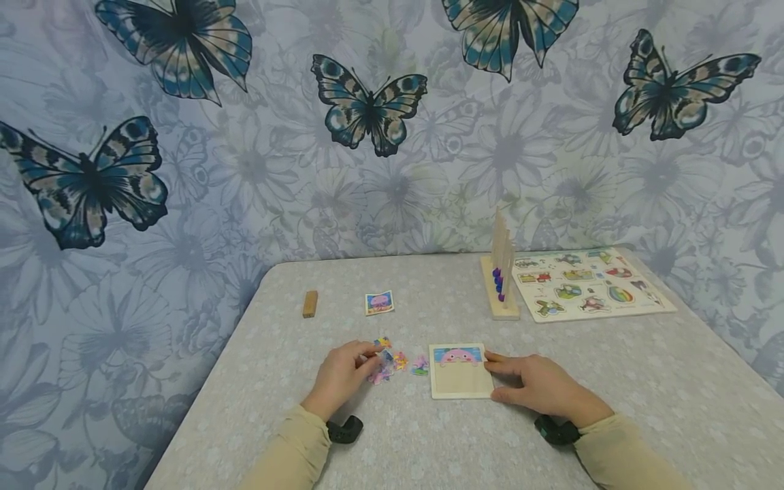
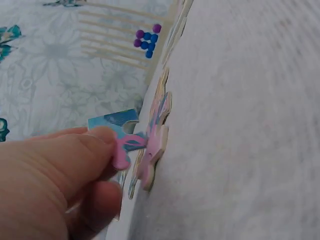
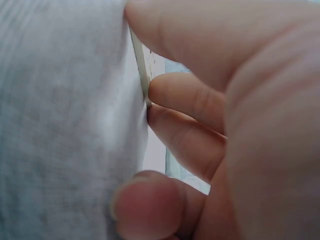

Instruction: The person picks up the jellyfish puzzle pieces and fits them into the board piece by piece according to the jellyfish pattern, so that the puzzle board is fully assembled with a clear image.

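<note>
In the head view, my left hand is over a small pile of colourful jigsaw pieces. Its thumb and fingers pinch a blue and pink jigsaw piece, seen closely in the left wrist view. A loose jigsaw piece lies between the pile and a square puzzle tray. Pieces showing a pink creature on blue fill the tray's far part; its near part is bare wood. My right hand touches the tray's right edge, the thumb by the near corner and extended fingers farther up.
Behind the pile lies a small picture card, with a wooden block to its left. At the back right, a wooden peg stand with blue and purple beads stands beside a large picture board. A patterned wall closes off the table's far side.
</note>
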Tool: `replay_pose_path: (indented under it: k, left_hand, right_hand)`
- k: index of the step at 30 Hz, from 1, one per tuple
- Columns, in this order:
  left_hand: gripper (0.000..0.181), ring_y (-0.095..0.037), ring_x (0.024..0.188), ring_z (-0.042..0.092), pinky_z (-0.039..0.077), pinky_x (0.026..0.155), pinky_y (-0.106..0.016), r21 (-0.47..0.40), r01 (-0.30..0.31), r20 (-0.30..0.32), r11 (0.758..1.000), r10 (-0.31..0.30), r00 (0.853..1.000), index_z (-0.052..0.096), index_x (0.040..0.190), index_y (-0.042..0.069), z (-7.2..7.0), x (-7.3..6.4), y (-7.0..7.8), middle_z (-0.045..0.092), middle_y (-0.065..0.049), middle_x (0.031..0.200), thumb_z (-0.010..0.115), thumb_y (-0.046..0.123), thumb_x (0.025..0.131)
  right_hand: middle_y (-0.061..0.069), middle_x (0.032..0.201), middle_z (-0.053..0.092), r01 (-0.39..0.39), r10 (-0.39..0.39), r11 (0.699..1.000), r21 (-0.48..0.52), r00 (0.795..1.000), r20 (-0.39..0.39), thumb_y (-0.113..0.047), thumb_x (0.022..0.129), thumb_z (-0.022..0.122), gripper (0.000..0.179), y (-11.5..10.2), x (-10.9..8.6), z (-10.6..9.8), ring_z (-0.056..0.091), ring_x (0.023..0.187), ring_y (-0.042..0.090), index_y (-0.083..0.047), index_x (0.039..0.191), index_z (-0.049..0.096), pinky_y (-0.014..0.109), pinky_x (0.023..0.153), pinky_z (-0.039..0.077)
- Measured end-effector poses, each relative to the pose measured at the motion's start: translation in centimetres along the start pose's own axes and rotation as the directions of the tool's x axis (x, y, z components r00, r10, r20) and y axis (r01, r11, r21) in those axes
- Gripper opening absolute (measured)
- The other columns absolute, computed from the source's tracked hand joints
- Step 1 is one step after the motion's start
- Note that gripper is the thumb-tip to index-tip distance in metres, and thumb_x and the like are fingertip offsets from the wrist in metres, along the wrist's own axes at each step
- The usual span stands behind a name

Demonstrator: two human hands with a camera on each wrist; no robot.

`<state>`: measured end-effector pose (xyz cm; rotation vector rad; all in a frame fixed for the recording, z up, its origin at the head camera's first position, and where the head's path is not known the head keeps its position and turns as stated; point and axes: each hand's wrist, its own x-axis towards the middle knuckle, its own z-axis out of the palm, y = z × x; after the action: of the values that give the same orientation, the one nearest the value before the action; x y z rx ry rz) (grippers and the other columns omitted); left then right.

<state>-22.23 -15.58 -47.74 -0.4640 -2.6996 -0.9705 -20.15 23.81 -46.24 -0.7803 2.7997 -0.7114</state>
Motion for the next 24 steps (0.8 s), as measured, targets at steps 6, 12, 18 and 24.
replay_pose_path:
  k: [6, 12, 18, 24]
  left_hand:
    - [0.008, -0.001, 0.067, 0.059, 0.048, 0.055, -0.023, -0.118, 0.026, -0.014, 0.993, -0.028, 1.0, 0.076, 0.099, 0.031, 0.1, 0.2, 1.6, 0.074, 0.017, 0.092, 0.079, 0.03, 0.092]
    - [0.005, -0.004, 0.065, 0.057, 0.049, 0.055, -0.024, -0.18, -0.034, 0.073, 0.983, 0.048, 0.996, 0.078, 0.099, 0.028, 0.6, 1.0, 4.8, 0.073, 0.015, 0.087, 0.077, 0.029, 0.094]
    - [0.006, -0.002, 0.069, 0.056, 0.048, 0.06, -0.022, -0.153, -0.049, 0.192, 0.987, 0.078, 0.978, 0.08, 0.099, 0.028, 2.7, 2.8, 7.7, 0.073, 0.015, 0.092, 0.076, 0.031, 0.095]
    - [0.004, -0.001, 0.073, 0.058, 0.048, 0.064, -0.022, -0.15, -0.017, 0.31, 0.989, 0.063, 0.949, 0.079, 0.097, 0.026, 5.1, 4.4, 10.1, 0.073, 0.016, 0.09, 0.077, 0.028, 0.095]
  right_hand:
    - [-0.003, 0.155, 0.051, 0.044, -0.044, 0.999, 0.002, 0.999, -0.005, -0.054, 0.093, 0.07, 0.063, 0.0, -0.1, 0.1, 0.057, 0.085, -0.001, -0.018, 0.144, 0.061, 0.027, 0.08, 0.046]
    - [-0.005, 0.154, 0.052, 0.035, -0.035, 0.999, -0.008, 0.999, -0.006, -0.057, 0.093, 0.069, 0.064, 0.1, -0.1, 0.1, 0.059, 0.098, 0.0, -0.02, 0.144, 0.062, 0.028, 0.082, 0.047]
    - [-0.004, 0.153, 0.053, 0.042, -0.042, 0.999, -0.007, 0.999, -0.015, -0.056, 0.093, 0.07, 0.063, 0.0, 0.0, 0.1, 0.061, 0.104, 0.002, -0.019, 0.144, 0.062, 0.031, 0.084, 0.05]
    - [-0.002, 0.152, 0.054, 0.062, -0.062, 0.998, 0.002, 0.997, -0.036, -0.057, 0.092, 0.07, 0.065, 0.3, 0.0, 0.1, 0.063, 0.093, 0.004, -0.017, 0.143, 0.062, 0.032, 0.082, 0.053]
